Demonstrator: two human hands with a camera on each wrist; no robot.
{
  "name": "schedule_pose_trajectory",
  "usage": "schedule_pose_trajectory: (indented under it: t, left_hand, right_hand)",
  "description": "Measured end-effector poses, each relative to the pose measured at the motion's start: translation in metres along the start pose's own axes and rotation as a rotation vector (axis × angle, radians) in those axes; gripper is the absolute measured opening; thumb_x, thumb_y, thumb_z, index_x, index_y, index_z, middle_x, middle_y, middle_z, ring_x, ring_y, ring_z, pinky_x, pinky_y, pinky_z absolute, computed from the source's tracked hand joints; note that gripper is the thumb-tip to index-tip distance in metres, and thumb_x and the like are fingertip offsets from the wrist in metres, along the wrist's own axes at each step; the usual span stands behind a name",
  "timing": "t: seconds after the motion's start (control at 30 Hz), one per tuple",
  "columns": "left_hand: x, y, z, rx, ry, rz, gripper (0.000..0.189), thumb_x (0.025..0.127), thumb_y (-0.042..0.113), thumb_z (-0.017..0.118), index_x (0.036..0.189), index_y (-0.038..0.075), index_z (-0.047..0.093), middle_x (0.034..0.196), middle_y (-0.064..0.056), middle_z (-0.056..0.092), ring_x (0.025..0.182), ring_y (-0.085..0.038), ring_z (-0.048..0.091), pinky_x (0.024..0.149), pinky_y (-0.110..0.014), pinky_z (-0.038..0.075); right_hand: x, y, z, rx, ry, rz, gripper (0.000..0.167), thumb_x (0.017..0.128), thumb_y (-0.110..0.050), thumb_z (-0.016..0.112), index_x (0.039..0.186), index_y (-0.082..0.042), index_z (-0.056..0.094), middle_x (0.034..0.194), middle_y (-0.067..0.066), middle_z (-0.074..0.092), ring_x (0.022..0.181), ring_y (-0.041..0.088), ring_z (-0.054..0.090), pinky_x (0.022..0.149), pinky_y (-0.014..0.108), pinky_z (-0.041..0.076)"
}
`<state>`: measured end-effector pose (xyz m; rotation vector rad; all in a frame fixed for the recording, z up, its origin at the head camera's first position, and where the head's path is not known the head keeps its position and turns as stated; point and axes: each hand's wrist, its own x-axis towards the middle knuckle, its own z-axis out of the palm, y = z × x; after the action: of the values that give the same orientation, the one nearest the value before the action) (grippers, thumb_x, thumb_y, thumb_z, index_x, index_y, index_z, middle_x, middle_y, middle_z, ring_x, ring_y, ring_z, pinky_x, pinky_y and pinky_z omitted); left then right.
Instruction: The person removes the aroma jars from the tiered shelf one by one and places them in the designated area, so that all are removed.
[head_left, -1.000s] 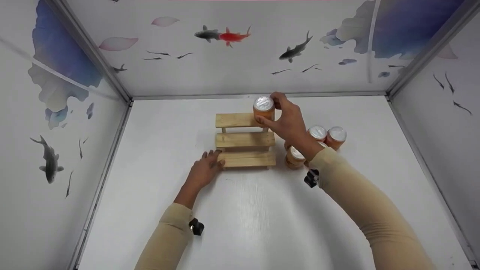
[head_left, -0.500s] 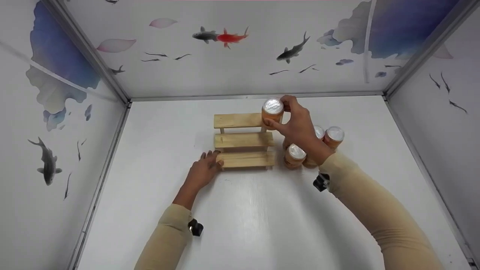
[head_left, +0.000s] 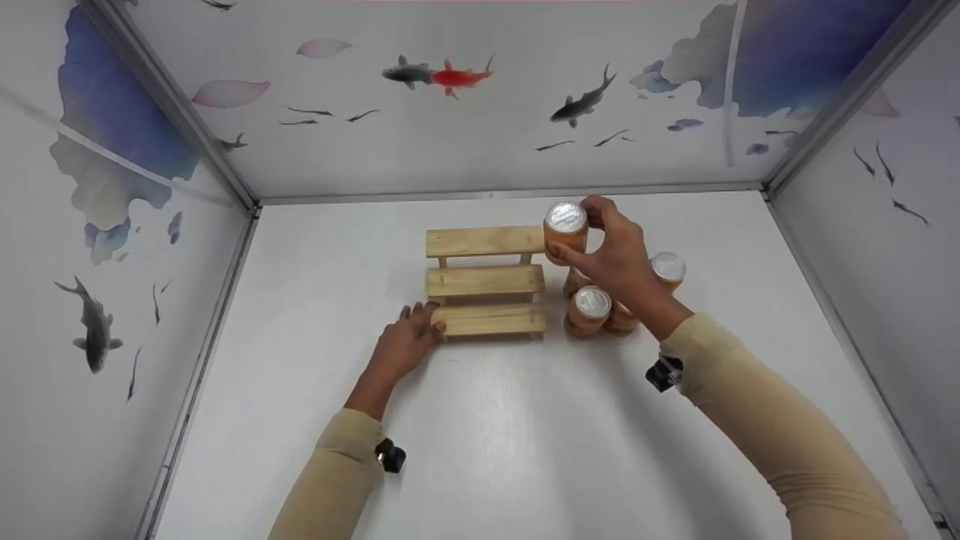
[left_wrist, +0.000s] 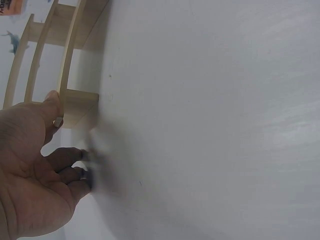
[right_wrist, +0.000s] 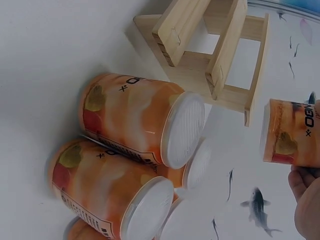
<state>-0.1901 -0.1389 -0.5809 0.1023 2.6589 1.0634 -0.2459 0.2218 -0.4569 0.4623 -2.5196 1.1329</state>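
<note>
My right hand (head_left: 619, 255) holds an orange-labelled can (head_left: 564, 238) with a pale lid, upright and raised, thumb in front and fingers behind. The can is just off the right end of the top step of a three-step wooden stand (head_left: 486, 281). My left hand (head_left: 405, 341) pinches the left end of the lowest step. In the left wrist view, its thumb lies on the slat's edge and the other fingers (left_wrist: 70, 172) are bent beneath. All three steps are bare. The right wrist view shows only part of the right hand (right_wrist: 307, 205).
Several matching cans (head_left: 587, 315) stand close together on the white table (head_left: 480, 435), right of the stand, partly hidden by my right hand and forearm. White panels with painted fish (head_left: 461, 77) enclose the table at the back and sides.
My right hand has carried the can rightward and slightly toward me, from over the top step's right end to beyond it. My left hand stays at the lowest step.
</note>
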Motion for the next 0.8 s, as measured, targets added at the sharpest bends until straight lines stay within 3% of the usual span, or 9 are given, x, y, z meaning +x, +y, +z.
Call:
schedule_pose_trajectory:
  t: [0.47, 0.8]
  left_hand:
    - [0.002, -0.003, 0.001, 0.008, 0.002, 0.004, 0.064, 0.114, 0.055, 0.055, 0.168, 0.021, 0.05, 0.177, -0.019, 0.038, 0.17, -0.046, 0.025, 0.132, -0.069, 0.031]
    - [0.001, -0.003, 0.001, 0.011, -0.003, 0.006, 0.064, 0.114, 0.054, 0.054, 0.168, 0.02, 0.049, 0.177, -0.021, 0.037, 0.169, -0.048, 0.025, 0.132, -0.071, 0.03]
  right_hand:
    - [-0.012, 0.016, -0.016, -0.042, 0.074, -0.053, 0.069, 0.088, -0.022, 0.097, 0.142, 0.003, 0.063, 0.132, 0.019, 0.074, 0.122, 0.036, 0.076, 0.105, 0.052, 0.062]
    - [-0.025, 0.024, -0.027, -0.057, 0.065, 0.035, 0.071, 0.088, -0.021, 0.097, 0.143, 0.002, 0.058, 0.135, 0.019, 0.072, 0.125, 0.036, 0.075, 0.107, 0.052, 0.061]
